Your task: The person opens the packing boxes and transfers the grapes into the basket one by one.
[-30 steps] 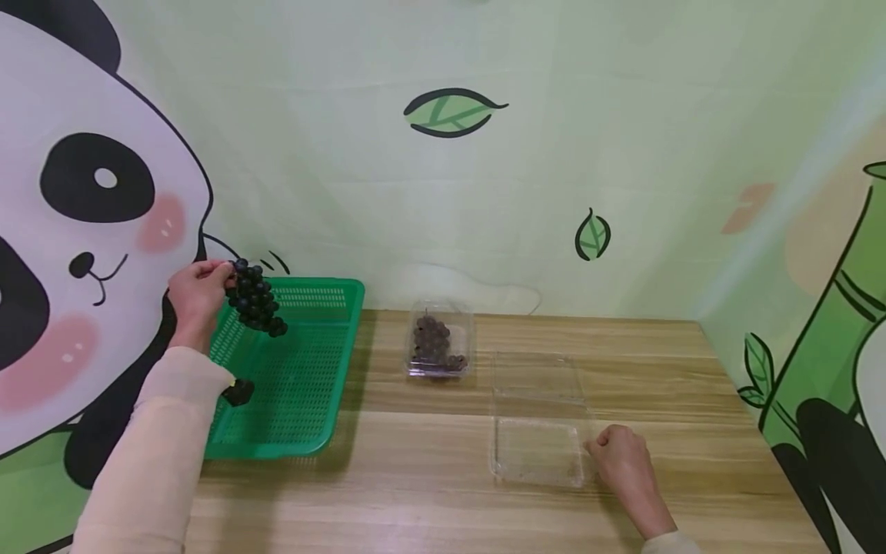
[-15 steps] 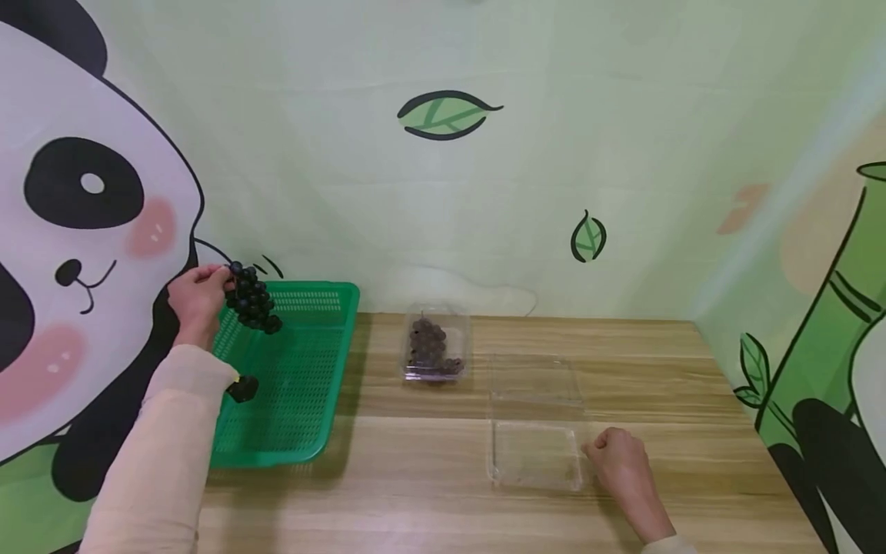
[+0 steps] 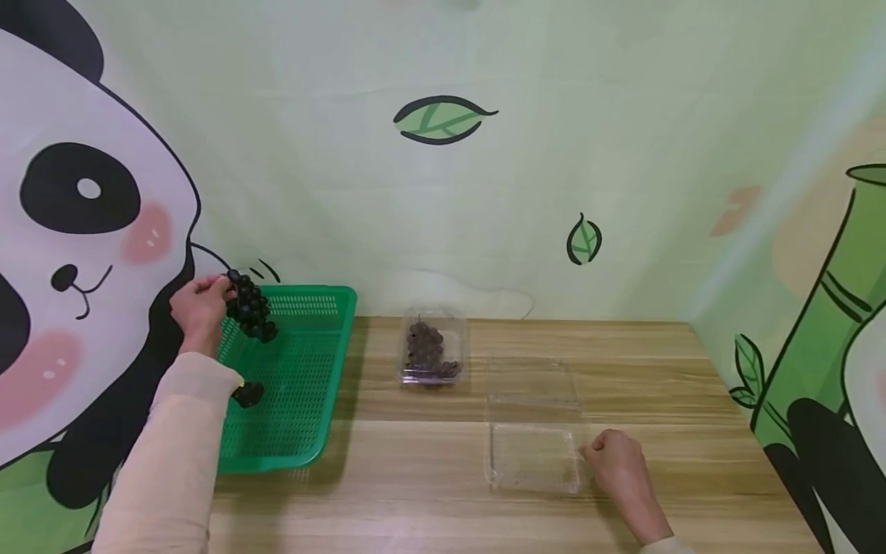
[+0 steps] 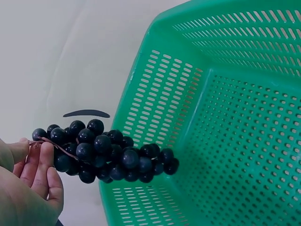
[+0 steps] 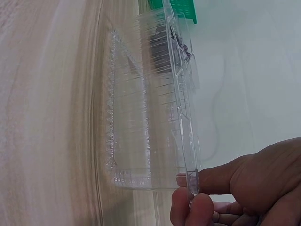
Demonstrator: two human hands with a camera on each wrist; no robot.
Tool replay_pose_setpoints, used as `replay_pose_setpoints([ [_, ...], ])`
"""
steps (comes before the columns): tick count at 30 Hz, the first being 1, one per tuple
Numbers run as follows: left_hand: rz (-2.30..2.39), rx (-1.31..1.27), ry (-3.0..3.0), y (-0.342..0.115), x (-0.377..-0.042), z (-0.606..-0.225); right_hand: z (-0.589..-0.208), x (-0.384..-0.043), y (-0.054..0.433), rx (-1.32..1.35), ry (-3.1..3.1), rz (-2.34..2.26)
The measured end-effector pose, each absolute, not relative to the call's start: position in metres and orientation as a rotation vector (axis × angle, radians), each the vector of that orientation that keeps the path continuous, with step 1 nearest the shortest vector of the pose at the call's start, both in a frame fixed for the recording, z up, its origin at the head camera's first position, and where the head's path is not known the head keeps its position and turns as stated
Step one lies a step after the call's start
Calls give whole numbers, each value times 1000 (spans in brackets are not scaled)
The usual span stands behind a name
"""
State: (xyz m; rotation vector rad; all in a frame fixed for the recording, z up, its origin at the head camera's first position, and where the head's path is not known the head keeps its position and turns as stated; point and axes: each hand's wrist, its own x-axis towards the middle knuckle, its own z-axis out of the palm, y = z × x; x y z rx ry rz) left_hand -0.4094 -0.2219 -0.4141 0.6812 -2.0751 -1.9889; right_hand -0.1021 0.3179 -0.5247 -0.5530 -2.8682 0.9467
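My left hand (image 3: 199,309) pinches the stem of a bunch of dark grapes (image 4: 106,153) and holds it over the back left of the green basket (image 3: 346,338). The bunch slants down to the right, its lower end overlapping the basket wall in the left wrist view. On the right, my right hand (image 3: 621,471) pinches the rim of a clear plastic clamshell box (image 5: 183,117) between thumb and fingers. That box lies unfolded on the table, lid (image 3: 531,378) toward the back, with nothing inside.
Behind and left of the unfolded box stands another clear box (image 3: 455,331) with a bunch of grapes (image 3: 425,346) in it. A dark object (image 3: 249,395) shows in the basket beside my left sleeve. A printed panda backdrop (image 3: 332,192) rises behind the wooden table (image 3: 388,477).
The whole scene shifts slightly left and down in the head view. Both hands keep their grips, the left on the grapes and the right on the box rim.
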Motion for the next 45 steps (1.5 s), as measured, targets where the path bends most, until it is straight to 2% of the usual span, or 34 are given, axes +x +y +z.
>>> replay_pose_setpoints([
  [13, -2135, 707, -1840, -221, -409, -434, -525, -103, 318, -541, -2871, 892],
  [45, -2116, 913, -2028, -233, -401, -460, -525, -103, 319, -534, -2867, 915],
])
